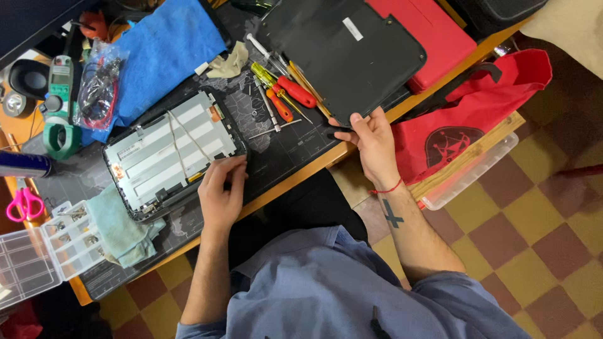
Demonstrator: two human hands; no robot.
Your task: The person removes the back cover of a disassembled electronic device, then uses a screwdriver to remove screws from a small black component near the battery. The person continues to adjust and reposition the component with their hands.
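An opened flat device (164, 150) with a silver inner panel and thin wires across it lies on the dark desk mat (276, 150). My left hand (221, 191) rests at its near right corner, fingers curled on the frame's edge. My right hand (372, 139) grips the near edge of a black back cover (342, 53) that lies over the tools and a red case (433, 37). Red and yellow-handled screwdrivers (286, 94) lie between the device and the cover.
A blue cloth (163, 50) lies at the back, a green meter (59, 85) and a bag of leads (97, 88) to the left. A clear parts box (44, 251), pink scissors (24, 204) and a pale cloth (122, 229) sit front left. A red bag (477, 119) hangs off the desk's right.
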